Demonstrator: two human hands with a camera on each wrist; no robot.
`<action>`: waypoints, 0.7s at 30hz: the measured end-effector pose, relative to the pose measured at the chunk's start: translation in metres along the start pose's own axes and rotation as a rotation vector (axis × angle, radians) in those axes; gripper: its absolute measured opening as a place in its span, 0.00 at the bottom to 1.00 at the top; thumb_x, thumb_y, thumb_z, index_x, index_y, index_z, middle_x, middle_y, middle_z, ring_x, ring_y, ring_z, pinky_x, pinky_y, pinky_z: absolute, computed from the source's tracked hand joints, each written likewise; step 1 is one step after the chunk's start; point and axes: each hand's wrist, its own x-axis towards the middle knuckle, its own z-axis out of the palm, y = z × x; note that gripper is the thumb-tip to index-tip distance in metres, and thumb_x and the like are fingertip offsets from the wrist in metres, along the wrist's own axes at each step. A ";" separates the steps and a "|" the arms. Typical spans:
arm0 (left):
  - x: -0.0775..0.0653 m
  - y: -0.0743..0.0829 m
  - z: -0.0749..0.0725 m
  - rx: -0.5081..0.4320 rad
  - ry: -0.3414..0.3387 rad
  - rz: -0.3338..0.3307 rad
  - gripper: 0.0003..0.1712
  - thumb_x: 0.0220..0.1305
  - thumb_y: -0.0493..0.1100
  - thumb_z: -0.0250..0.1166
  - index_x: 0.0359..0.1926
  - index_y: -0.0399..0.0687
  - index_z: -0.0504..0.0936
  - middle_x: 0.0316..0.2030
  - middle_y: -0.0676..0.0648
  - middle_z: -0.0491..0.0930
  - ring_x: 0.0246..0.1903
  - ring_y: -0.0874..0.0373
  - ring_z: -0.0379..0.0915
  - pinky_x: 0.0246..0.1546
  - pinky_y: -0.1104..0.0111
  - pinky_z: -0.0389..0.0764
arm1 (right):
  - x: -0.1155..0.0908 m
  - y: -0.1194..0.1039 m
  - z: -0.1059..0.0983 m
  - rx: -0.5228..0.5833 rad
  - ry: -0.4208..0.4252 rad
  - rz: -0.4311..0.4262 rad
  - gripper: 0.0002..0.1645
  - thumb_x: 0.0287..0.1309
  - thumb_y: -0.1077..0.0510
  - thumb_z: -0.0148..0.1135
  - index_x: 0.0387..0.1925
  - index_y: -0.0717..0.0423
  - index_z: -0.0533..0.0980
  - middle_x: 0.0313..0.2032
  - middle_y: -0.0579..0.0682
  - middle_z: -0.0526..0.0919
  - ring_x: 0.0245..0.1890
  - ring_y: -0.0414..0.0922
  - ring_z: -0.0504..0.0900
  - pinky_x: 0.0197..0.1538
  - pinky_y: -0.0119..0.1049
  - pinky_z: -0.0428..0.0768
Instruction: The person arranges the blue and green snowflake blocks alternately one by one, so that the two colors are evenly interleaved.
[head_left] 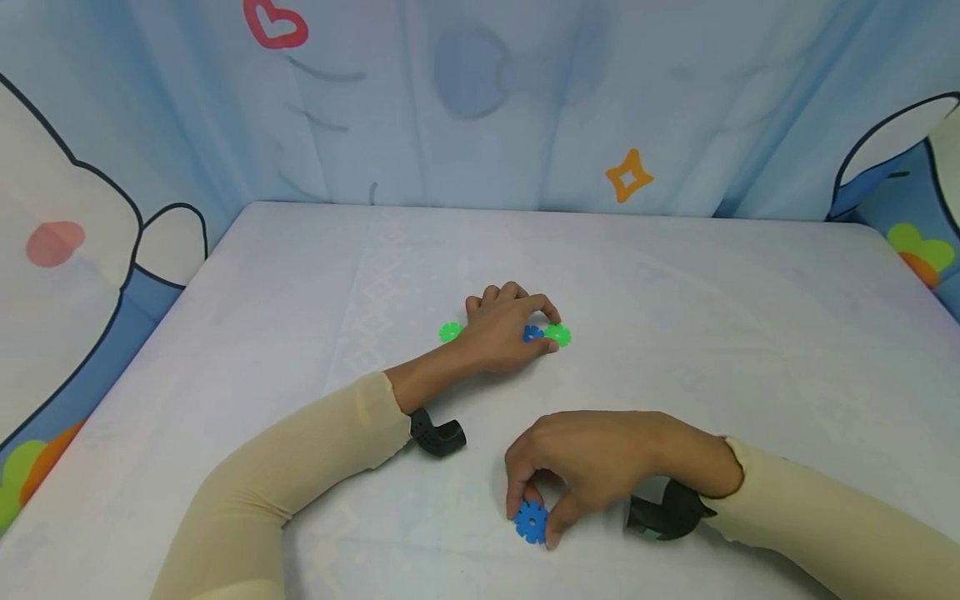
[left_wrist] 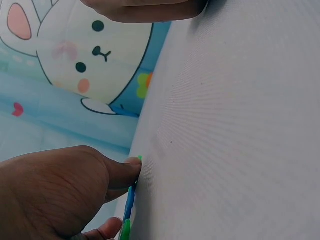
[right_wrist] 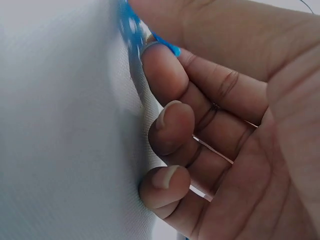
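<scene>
In the head view my left hand point(head_left: 506, 333) reaches over a row of notched interlocking discs at mid-table. Its thumb and index finger pinch a green interlocking disc point(head_left: 558, 335) at the row's right end. A blue interlocking disc point(head_left: 533, 332) adjoins it, and another green disc point(head_left: 451, 332) shows at the left end; the hand hides the stretch between. The left wrist view has the row edge-on, low against the cloth. Nearer the front, my right hand point(head_left: 592, 458) pinches a separate blue disc point(head_left: 531, 522) between thumb and fingers, tilted up at the tabletop.
A white cloth covers the table point(head_left: 712, 333). Behind it hangs a light-blue printed curtain point(head_left: 465, 100) with cartoon figures at both sides. Black wrist cameras point(head_left: 438, 435) sit under both wrists, close to the cloth.
</scene>
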 end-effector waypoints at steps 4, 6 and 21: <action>0.000 0.000 0.000 0.004 -0.001 0.001 0.17 0.64 0.61 0.64 0.53 0.71 0.78 0.57 0.50 0.70 0.59 0.52 0.60 0.53 0.54 0.58 | 0.001 -0.001 0.000 0.013 -0.003 0.017 0.17 0.50 0.42 0.74 0.42 0.38 0.83 0.29 0.30 0.77 0.31 0.23 0.72 0.37 0.18 0.70; 0.000 0.000 -0.001 0.005 0.001 0.002 0.18 0.64 0.61 0.64 0.53 0.70 0.78 0.57 0.50 0.70 0.59 0.52 0.60 0.53 0.53 0.58 | 0.001 -0.002 -0.001 0.006 -0.003 0.024 0.16 0.50 0.42 0.74 0.42 0.37 0.83 0.28 0.29 0.77 0.30 0.23 0.72 0.37 0.19 0.70; 0.001 -0.001 -0.001 0.021 -0.016 0.005 0.18 0.65 0.59 0.63 0.55 0.70 0.77 0.56 0.50 0.70 0.57 0.52 0.61 0.51 0.54 0.58 | -0.035 0.023 -0.041 0.047 0.318 0.071 0.16 0.52 0.43 0.73 0.43 0.39 0.83 0.28 0.38 0.77 0.23 0.33 0.69 0.28 0.26 0.71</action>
